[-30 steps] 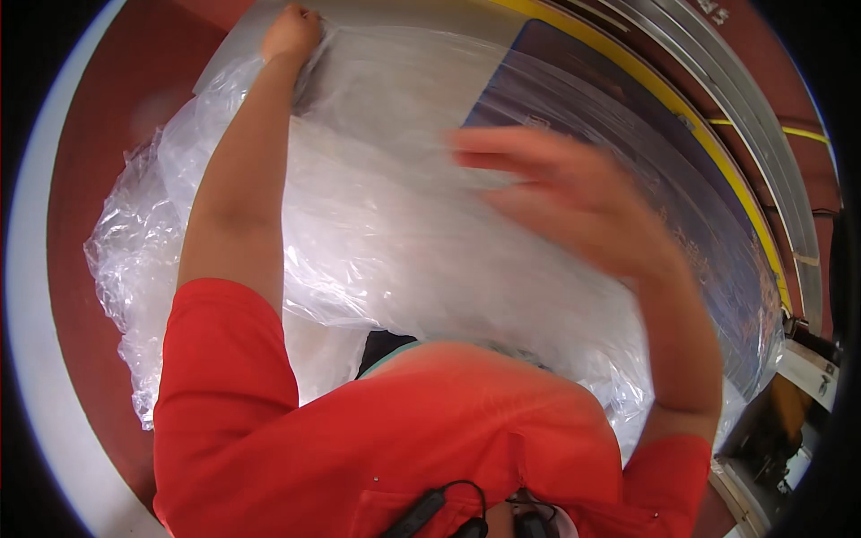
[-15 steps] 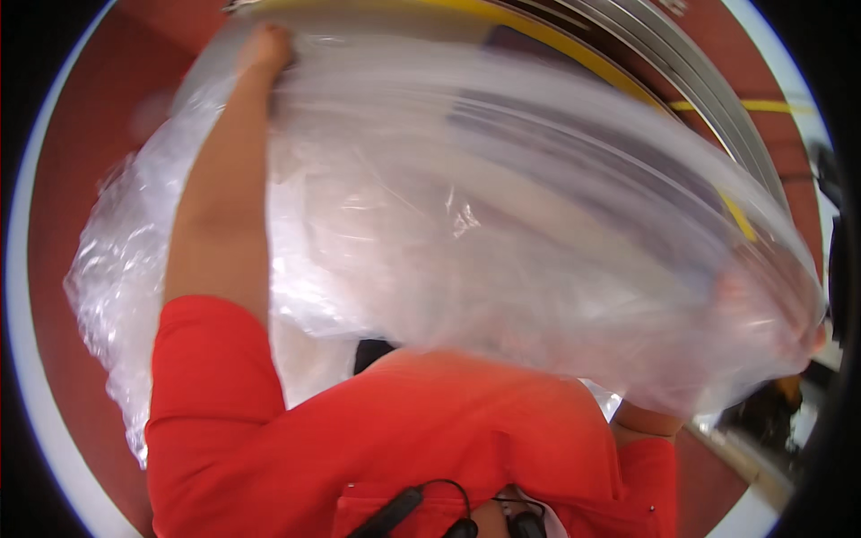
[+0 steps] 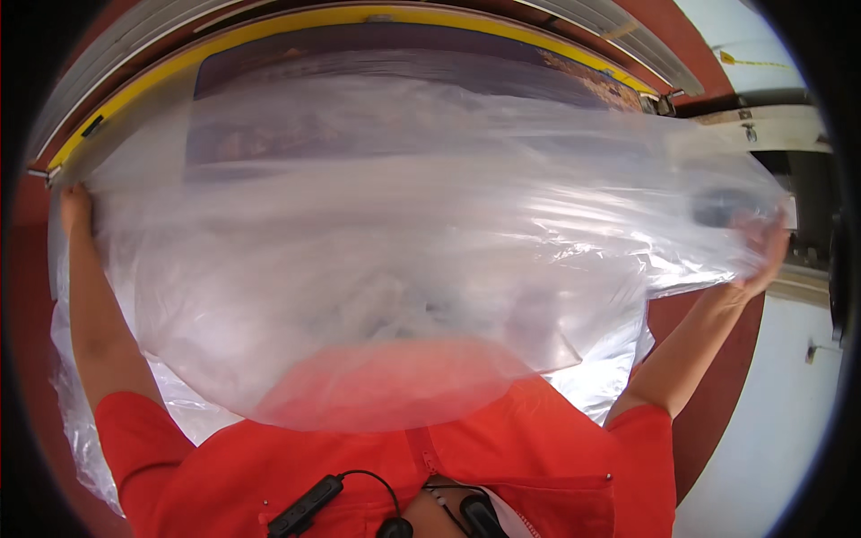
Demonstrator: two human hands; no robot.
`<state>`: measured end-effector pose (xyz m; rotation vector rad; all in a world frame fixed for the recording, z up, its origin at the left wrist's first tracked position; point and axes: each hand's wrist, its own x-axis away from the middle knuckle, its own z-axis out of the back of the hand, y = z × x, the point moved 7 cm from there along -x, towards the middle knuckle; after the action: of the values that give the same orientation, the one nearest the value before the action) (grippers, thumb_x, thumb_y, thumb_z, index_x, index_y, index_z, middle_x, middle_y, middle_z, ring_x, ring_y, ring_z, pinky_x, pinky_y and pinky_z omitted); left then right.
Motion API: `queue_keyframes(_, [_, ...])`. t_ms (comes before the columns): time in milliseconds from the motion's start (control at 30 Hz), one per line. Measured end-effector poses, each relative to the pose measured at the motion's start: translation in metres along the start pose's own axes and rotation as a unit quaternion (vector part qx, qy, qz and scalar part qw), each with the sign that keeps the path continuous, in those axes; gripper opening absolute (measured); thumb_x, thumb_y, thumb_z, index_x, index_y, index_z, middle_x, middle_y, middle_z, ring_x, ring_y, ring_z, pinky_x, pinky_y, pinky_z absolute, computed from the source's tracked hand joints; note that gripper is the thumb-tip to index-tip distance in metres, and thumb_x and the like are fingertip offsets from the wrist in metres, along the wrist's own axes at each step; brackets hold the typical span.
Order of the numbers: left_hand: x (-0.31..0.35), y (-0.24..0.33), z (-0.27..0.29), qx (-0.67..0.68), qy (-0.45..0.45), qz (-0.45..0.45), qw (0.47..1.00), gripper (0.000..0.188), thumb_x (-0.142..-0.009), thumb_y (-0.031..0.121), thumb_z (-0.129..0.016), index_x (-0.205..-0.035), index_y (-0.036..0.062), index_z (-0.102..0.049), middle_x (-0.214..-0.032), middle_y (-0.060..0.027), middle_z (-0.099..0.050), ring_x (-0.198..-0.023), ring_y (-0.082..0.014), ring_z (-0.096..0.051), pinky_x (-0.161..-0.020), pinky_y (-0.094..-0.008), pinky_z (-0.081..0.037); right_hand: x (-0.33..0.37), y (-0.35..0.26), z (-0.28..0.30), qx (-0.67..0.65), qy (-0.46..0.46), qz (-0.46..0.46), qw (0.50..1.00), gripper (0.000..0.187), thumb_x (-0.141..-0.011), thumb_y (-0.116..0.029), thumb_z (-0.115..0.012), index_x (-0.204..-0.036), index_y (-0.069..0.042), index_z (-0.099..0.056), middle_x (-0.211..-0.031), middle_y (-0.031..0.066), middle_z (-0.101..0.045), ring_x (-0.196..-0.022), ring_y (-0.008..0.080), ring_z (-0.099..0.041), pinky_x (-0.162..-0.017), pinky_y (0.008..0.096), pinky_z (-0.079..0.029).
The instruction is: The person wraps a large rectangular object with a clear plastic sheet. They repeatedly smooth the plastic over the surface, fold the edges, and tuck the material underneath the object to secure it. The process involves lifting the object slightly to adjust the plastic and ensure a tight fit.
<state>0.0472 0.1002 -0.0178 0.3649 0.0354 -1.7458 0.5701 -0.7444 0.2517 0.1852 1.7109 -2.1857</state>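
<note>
A large translucent plastic sheet point(image 3: 386, 215) spans the view between my two hands. Its left edge is gripped in my left hand point(image 3: 77, 206), close to the left corner of a yellow bar. On the far right, my right hand point(image 3: 764, 249) grips the sheet's other side, some of its fingers showing blurred through the plastic. The sheet's near part falls across the front of my red shirt. Through its far part shows a dark purple printed panel point(image 3: 359, 40) with a blue edge. More crumpled clear plastic point(image 3: 76, 403) hangs beside my left forearm.
The yellow bar point(image 3: 296, 18) curves along the far side, with grey metal rails point(image 3: 117, 54) behind it. A pale machine arm or bracket point(image 3: 762, 125) juts in at the right, above dark equipment. Red-brown floor point(image 3: 708, 332) shows at the right, beside a white surface point(image 3: 744, 421).
My right hand has risen outward at the right, and my left hand now sits farther left and lower. The sheet is spread wider between them. The view has turned, bringing the yellow bar across the top.
</note>
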Motion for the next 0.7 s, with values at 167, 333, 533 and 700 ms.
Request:
queue_keyframes(167, [-0.027,-0.055,-0.009,-0.035,0.001,-0.026,0.999,0.046,-0.08,0.037,-0.037,-0.1,-0.0021,-0.05,-0.1,-0.0242,-0.051,-0.096,-0.0389,-0.048,-0.081,-0.0424,-0.038,-0.014,0.136,0.001,0.496,-0.15,-0.09,0.85,0.025,-0.077,-0.024,-0.054,-0.089,-0.001,-0.055,-0.069,0.0032,-0.05,-0.056,0.0108,-0.045,-0.054,0.0248,-0.046])
queue_keyframes(333, [-0.021,-0.067,-0.008,-0.033,0.016,-0.04,0.999,0.043,-0.081,0.036,-0.038,-0.096,-0.0024,-0.05,-0.096,-0.0256,-0.052,-0.09,-0.04,-0.049,-0.077,-0.0428,-0.039,0.03,0.23,0.072,0.274,-0.141,-0.375,0.874,0.027,-0.07,-0.031,-0.061,-0.072,-0.005,-0.055,-0.06,0.0006,-0.048,-0.053,0.0113,-0.044,-0.054,0.0274,-0.044])
queue_keyframes(533, [-0.024,-0.068,-0.001,-0.037,0.007,-0.04,0.998,0.041,-0.08,0.037,-0.041,-0.096,0.0008,-0.051,-0.097,-0.0228,-0.052,-0.093,-0.0377,-0.049,-0.078,-0.0413,-0.038,-0.007,0.186,-0.011,0.743,-0.461,-0.09,0.477,0.047,-0.061,-0.039,-0.064,-0.094,-0.007,-0.056,-0.097,0.0143,-0.055,-0.089,0.0275,-0.052,-0.072,0.0383,-0.042])
queue_keyframes(700, [-0.022,-0.061,0.001,0.001,0.025,-0.091,0.996,0.039,-0.081,0.036,-0.041,-0.094,0.0007,-0.051,-0.095,-0.0218,-0.053,-0.088,-0.0367,-0.051,-0.074,-0.0408,-0.04,-0.051,0.141,-0.174,0.483,-0.14,0.2,0.841,0.059,-0.075,-0.053,-0.044,-0.121,-0.016,-0.038,-0.126,0.0107,-0.034,-0.119,0.0268,-0.026,-0.096,0.0413,-0.021])
